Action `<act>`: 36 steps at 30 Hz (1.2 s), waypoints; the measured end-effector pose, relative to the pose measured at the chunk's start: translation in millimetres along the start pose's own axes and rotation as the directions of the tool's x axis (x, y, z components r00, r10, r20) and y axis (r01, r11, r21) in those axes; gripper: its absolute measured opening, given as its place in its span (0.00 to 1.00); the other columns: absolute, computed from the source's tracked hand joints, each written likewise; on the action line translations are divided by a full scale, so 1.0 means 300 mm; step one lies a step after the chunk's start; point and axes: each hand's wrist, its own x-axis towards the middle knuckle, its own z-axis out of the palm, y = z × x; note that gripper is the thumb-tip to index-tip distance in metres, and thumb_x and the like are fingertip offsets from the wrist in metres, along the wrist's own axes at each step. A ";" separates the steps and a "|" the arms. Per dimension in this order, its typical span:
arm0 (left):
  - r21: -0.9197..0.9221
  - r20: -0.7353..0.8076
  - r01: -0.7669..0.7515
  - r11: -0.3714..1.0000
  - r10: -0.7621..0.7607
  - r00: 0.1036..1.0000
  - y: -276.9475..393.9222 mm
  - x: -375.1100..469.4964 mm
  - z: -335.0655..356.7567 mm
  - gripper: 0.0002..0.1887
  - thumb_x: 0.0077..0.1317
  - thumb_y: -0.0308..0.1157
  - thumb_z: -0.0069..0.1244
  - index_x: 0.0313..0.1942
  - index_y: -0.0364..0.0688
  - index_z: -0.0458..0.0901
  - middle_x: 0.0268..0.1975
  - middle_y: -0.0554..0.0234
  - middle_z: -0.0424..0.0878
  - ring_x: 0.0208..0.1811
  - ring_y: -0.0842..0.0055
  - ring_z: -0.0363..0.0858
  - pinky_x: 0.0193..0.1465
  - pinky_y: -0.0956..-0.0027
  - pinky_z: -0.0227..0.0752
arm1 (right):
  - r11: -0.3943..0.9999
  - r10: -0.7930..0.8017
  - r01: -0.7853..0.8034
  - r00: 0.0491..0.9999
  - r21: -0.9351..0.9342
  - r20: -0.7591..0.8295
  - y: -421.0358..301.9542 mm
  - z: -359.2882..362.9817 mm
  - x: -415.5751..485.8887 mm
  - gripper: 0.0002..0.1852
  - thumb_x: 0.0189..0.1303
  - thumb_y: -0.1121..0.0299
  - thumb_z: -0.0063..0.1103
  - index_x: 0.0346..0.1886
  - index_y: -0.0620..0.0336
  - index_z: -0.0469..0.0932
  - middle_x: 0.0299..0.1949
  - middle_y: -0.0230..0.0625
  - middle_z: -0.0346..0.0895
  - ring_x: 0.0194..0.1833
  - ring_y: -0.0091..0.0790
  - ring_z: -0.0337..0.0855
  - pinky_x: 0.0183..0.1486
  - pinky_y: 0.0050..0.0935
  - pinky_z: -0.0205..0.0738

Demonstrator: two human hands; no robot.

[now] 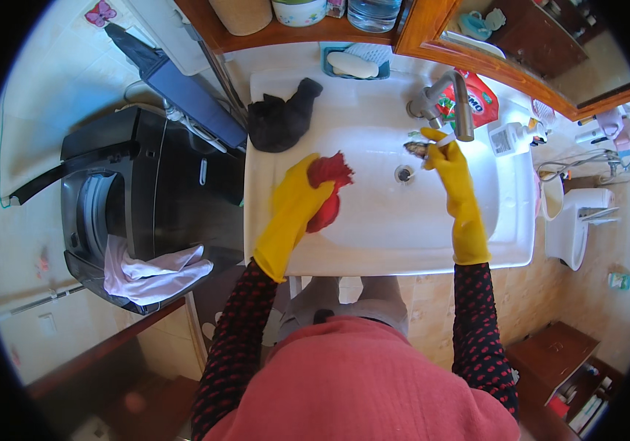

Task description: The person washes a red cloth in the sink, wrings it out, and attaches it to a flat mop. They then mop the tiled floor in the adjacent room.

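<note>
Both of my hands wear yellow rubber gloves over the white washbasin (370, 242). My left hand (301, 195) grips a bunched red cloth (328, 212) above the basin's left side. Between the fingers of my right hand (450, 162) is what looks like a small brush (417, 149), with dark, worn bristles and a pale handle. That hand is just below the metal faucet (463, 113), near the drain (403, 174). A crumpled black cloth (282, 124) lies on the basin's back left corner, apart from my left hand.
Behind the basin sit a soap dish (327, 70) with white soap, a red detergent pouch (480, 102) and a white pump bottle (507, 139). A wooden mirror cabinet (419, 33) overhangs the back. At left stands a black washing machine (182, 182) with a pale cloth (155, 273) over its opening.
</note>
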 end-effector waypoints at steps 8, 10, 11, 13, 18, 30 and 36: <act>-0.780 0.255 0.327 0.534 -0.207 0.945 0.022 0.067 0.273 0.26 0.67 0.31 0.61 0.64 0.33 0.77 0.58 0.54 0.85 0.58 0.68 0.83 0.64 0.64 0.75 | 0.704 0.071 -0.073 0.997 -0.706 -0.031 0.356 0.095 0.132 0.26 0.64 0.53 0.67 0.61 0.58 0.80 0.49 0.48 0.88 0.52 0.51 0.87 0.56 0.42 0.79; -0.793 0.256 0.327 0.514 -0.207 0.944 0.019 0.067 0.289 0.26 0.68 0.32 0.61 0.64 0.33 0.77 0.58 0.54 0.85 0.58 0.69 0.83 0.63 0.64 0.76 | 0.675 0.060 -0.069 0.997 -0.735 -0.038 0.412 0.118 0.151 0.26 0.63 0.53 0.69 0.59 0.58 0.81 0.48 0.48 0.87 0.52 0.51 0.87 0.56 0.43 0.79; -0.800 0.261 0.339 0.496 -0.222 0.940 0.018 0.067 0.293 0.26 0.68 0.32 0.60 0.64 0.33 0.76 0.58 0.54 0.85 0.58 0.69 0.83 0.63 0.65 0.76 | 0.674 0.059 -0.079 0.997 -0.734 -0.053 0.431 0.123 0.156 0.26 0.62 0.53 0.69 0.58 0.58 0.81 0.48 0.48 0.87 0.51 0.51 0.87 0.55 0.43 0.79; -0.805 0.269 0.366 0.468 -0.263 0.927 0.015 0.067 0.296 0.27 0.68 0.32 0.60 0.65 0.33 0.76 0.58 0.54 0.85 0.58 0.69 0.83 0.63 0.65 0.76 | 0.697 0.060 -0.111 0.994 -0.709 -0.096 0.455 0.120 0.158 0.26 0.60 0.53 0.71 0.56 0.59 0.81 0.48 0.47 0.87 0.51 0.51 0.87 0.55 0.43 0.79; -0.796 0.265 0.370 0.479 -0.274 0.924 0.005 0.066 0.297 0.27 0.69 0.33 0.60 0.66 0.33 0.75 0.58 0.54 0.84 0.58 0.68 0.83 0.63 0.65 0.75 | 0.826 0.054 -0.187 0.965 -0.531 -0.255 0.476 0.066 0.154 0.25 0.57 0.52 0.75 0.51 0.59 0.82 0.46 0.47 0.86 0.49 0.50 0.86 0.53 0.45 0.79; -0.828 0.264 0.417 0.375 -0.397 0.879 -0.042 0.061 0.330 0.28 0.68 0.33 0.62 0.66 0.34 0.75 0.58 0.56 0.84 0.56 0.69 0.84 0.59 0.66 0.78 | 0.704 -0.081 -0.103 0.972 -0.703 -0.223 0.523 0.105 0.204 0.24 0.52 0.57 0.79 0.45 0.63 0.81 0.44 0.49 0.85 0.45 0.50 0.86 0.47 0.44 0.81; -0.849 0.287 0.449 0.279 -0.471 0.834 -0.013 0.075 0.388 0.28 0.68 0.36 0.63 0.66 0.38 0.76 0.58 0.58 0.83 0.58 0.68 0.83 0.59 0.66 0.79 | 0.923 0.136 -0.249 0.924 -0.293 -0.357 0.535 0.139 0.220 0.28 0.55 0.61 0.76 0.55 0.66 0.77 0.49 0.49 0.85 0.49 0.51 0.86 0.52 0.44 0.80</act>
